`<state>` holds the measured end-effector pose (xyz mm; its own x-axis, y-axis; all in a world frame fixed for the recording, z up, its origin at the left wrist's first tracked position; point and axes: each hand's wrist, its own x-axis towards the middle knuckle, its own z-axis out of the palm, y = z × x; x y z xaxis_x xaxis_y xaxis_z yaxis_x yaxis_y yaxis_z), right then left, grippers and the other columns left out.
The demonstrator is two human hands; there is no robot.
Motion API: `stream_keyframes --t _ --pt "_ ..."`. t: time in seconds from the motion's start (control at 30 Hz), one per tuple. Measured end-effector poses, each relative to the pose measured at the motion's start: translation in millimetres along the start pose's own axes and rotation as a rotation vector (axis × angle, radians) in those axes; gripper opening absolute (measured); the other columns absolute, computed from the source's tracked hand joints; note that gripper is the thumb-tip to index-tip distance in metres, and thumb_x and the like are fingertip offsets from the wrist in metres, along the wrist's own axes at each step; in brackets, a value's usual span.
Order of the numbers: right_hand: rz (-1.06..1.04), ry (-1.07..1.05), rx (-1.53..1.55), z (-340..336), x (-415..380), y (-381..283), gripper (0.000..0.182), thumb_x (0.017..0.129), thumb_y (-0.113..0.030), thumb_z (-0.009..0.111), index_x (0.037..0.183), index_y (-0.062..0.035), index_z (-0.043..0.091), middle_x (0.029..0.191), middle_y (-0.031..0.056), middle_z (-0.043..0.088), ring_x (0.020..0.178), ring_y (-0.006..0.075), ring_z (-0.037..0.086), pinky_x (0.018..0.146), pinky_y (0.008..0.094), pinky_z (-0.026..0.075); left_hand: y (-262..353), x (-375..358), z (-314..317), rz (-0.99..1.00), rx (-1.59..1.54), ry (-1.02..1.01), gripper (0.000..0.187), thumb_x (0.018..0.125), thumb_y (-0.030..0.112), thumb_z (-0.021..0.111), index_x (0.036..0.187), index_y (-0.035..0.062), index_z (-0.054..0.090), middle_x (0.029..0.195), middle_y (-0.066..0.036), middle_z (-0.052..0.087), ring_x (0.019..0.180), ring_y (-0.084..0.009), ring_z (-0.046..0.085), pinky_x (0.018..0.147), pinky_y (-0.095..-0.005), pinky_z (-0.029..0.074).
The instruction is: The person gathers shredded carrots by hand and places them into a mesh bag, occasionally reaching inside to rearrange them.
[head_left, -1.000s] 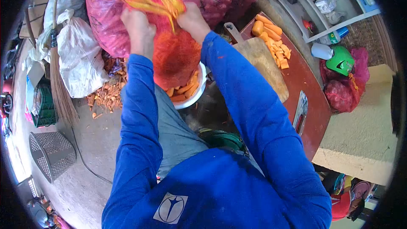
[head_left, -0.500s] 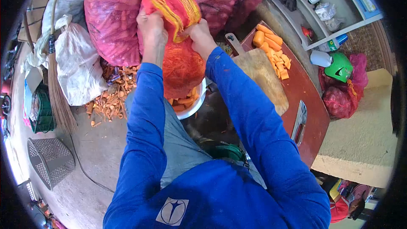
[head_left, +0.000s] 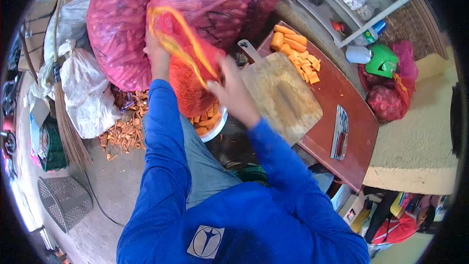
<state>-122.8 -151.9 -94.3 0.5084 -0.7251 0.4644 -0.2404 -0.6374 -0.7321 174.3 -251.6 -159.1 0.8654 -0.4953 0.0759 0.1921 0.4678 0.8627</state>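
A red mesh bag [head_left: 188,80] with a yellow-striped mouth hangs between my hands, its rim spread into a wide loop. My left hand [head_left: 157,54] is closed on the left side of the bag. At the right end of the rim, my right hand [head_left: 233,88] is closed on the mesh, its fingers smeared by motion. The bag's lower part hangs over a white basin [head_left: 218,131] of carrot pieces [head_left: 207,120]. What is inside the bag cannot be made out clearly.
Large pink mesh sacks of carrots [head_left: 200,10] stand ahead. On the right, a red table [head_left: 317,112] carries a wooden cutting board [head_left: 288,95], cut carrots [head_left: 295,51] and a knife [head_left: 338,137]. Peelings [head_left: 128,134], a broom [head_left: 68,112] and a grey basket [head_left: 66,200] are left.
The bag's mouth has been pulled wider. My right hand has turned and lowered slightly, while my left hand stays at the left side. The view has shifted a little.
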Motion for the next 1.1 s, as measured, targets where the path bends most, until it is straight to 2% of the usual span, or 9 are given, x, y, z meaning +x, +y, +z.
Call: stream_keyframes --t 0.07,0.1,0.23,0.43,0.6,0.7,0.9,0.97,1.1 --pt "0.075 -0.172 0.172 -16 -78 -25 0.035 0.091 -0.013 0.062 0.122 0.0037 0.060 0.118 0.0250 0.063 0.115 0.0382 0.060 0.099 0.0448 0.047 -4 16 -17 -0.159 -0.004 0.115 0.034 0.098 0.032 0.051 0.122 0.0107 0.062 0.098 -0.010 0.066 0.092 -0.0248 0.067 0.075 -0.0378 0.055" --pt "0.313 -0.410 0.200 -27 -117 -32 0.028 0.093 -0.016 0.062 0.114 0.0016 0.065 0.104 0.0247 0.067 0.099 0.0374 0.067 0.087 0.0447 0.052 -62 87 -77 0.021 0.622 -0.155 0.027 0.096 0.026 0.055 0.114 0.0078 0.065 0.102 -0.012 0.068 0.092 -0.0267 0.069 0.075 -0.0408 0.055" --pt "0.454 -0.815 0.178 -56 -239 -32 0.023 0.092 -0.014 0.064 0.107 0.0033 0.066 0.097 0.0249 0.067 0.089 0.0390 0.066 0.079 0.0457 0.052 27 -5 -40 0.528 0.811 -0.193 0.014 0.091 0.012 0.058 0.098 0.0049 0.068 0.092 -0.014 0.071 0.083 -0.0267 0.071 0.072 -0.0420 0.055" --pt "0.564 -0.337 -0.085 -100 -273 -21 0.032 0.091 -0.017 0.064 0.118 0.0000 0.065 0.111 0.0229 0.068 0.103 0.0406 0.065 0.090 0.0450 0.053 14 26 -13 0.283 0.308 -0.443 0.015 0.086 0.005 0.059 0.098 0.0001 0.067 0.091 -0.018 0.072 0.087 -0.0245 0.071 0.075 -0.0393 0.055" --pt "0.590 -0.472 -0.184 -116 -310 -22 0.035 0.091 -0.018 0.065 0.122 -0.0007 0.063 0.115 0.0212 0.066 0.107 0.0415 0.063 0.090 0.0459 0.053 -78 32 -52 0.511 1.447 -0.870 0.064 0.089 0.043 0.068 0.133 -0.0020 0.057 0.125 -0.030 0.061 0.117 -0.0470 0.059 0.096 -0.0482 0.049" --pt "0.619 -0.510 -0.181 -115 -335 -15 0.039 0.090 -0.019 0.065 0.124 -0.0012 0.060 0.119 0.0206 0.061 0.109 0.0423 0.061 0.091 0.0473 0.051 -105 1 -81 0.354 1.523 -0.911 0.072 0.090 0.049 0.064 0.139 -0.0017 0.051 0.126 -0.031 0.060 0.119 -0.0462 0.058 0.098 -0.0481 0.048" --pt "0.570 -0.435 0.008 -118 -336 -3 0.040 0.088 -0.015 0.067 0.124 0.0000 0.060 0.113 0.0226 0.060 0.100 0.0428 0.061 0.089 0.0467 0.050 9 -101 -64 0.761 1.372 -0.610 0.046 0.090 0.033 0.071 0.122 0.0004 0.066 0.117 -0.026 0.067 0.105 -0.0382 0.066 0.091 -0.0450 0.052" --pt "0.541 -0.417 0.026 -120 -339 10 0.041 0.088 -0.014 0.068 0.126 0.0007 0.059 0.104 0.0173 0.063 0.091 0.0344 0.063 0.084 0.0422 0.052 37 -134 -49 0.493 1.083 -0.743 0.032 0.089 0.025 0.073 0.108 -0.0014 0.072 0.104 -0.022 0.071 0.094 -0.0318 0.070 0.084 -0.0401 0.054" --pt "1.139 -0.175 0.485 -144 -344 20 0.050 0.091 -0.014 0.069 0.135 0.0022 0.053 0.089 0.0026 0.064 0.075 0.0119 0.060 0.066 0.0290 0.052 61 -178 -10 0.367 0.977 -1.005 0.026 0.091 0.021 0.069 0.105 -0.0010 0.073 0.094 -0.020 0.073 0.087 -0.0267 0.071 0.080 -0.0364 0.054"
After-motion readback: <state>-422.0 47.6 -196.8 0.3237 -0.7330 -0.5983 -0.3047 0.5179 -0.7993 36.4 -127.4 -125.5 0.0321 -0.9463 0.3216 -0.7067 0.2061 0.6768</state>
